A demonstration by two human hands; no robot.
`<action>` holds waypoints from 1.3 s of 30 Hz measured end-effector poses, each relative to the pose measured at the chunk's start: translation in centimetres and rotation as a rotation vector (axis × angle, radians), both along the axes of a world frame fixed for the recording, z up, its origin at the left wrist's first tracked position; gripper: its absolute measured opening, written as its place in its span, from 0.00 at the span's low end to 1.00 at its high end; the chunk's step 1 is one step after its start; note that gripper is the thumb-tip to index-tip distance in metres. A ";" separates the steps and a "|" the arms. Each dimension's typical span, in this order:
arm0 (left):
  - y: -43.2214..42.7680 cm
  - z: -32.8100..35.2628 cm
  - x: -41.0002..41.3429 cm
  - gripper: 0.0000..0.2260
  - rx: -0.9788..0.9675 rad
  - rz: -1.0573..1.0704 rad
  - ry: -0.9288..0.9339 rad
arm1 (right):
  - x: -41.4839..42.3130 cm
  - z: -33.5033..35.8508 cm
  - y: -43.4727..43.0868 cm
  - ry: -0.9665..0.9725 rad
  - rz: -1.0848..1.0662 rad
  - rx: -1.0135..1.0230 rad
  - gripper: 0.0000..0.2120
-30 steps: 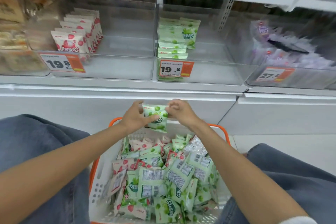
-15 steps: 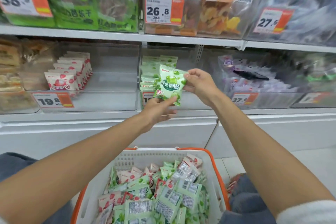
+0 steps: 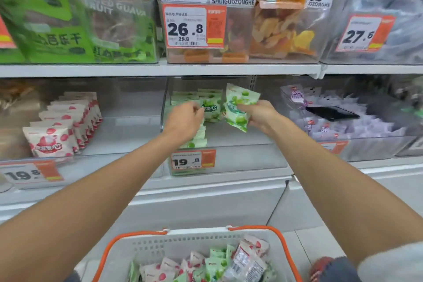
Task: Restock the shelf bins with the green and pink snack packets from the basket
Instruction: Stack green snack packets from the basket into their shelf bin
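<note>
- While both bare arms reach up over it, the orange-rimmed white basket sits low in view, with mixed green and pink packets lying in it.
- Above, a white shelf tops a row of clear bins.
- The left bin holds a row of upright pink packets.
- The middle bin holds a stack of green packets on its left side.
- The right hand is inside the middle bin, with fingers and thumb curled round a green packet, which is tilted and held above the bin floor.
- The left hand is bent at the edge of another green packet standing by the stack; blur hides whether it pinches it.
- An orange price tag reading 19.8 sits on the middle bin's front.
</note>
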State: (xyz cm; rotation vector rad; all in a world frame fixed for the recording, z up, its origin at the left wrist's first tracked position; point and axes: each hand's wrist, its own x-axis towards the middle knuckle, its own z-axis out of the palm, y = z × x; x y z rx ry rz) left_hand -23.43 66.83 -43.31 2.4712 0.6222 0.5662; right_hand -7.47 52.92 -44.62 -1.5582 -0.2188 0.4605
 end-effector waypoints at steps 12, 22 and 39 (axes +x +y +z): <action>2.5 -4.4 3.0 0.20 0.331 0.043 0.159 | 7.0 -7.0 11.2 -0.296 0.142 -0.640 0.46; 2.7 -4.8 3.2 0.18 0.371 0.042 0.130 | 6.0 -7.3 11.5 -0.390 0.134 -0.600 0.33; -0.4 -1.4 -1.4 0.09 0.055 -0.148 -0.074 | -5.5 -2.1 2.2 -0.780 0.090 -0.588 0.08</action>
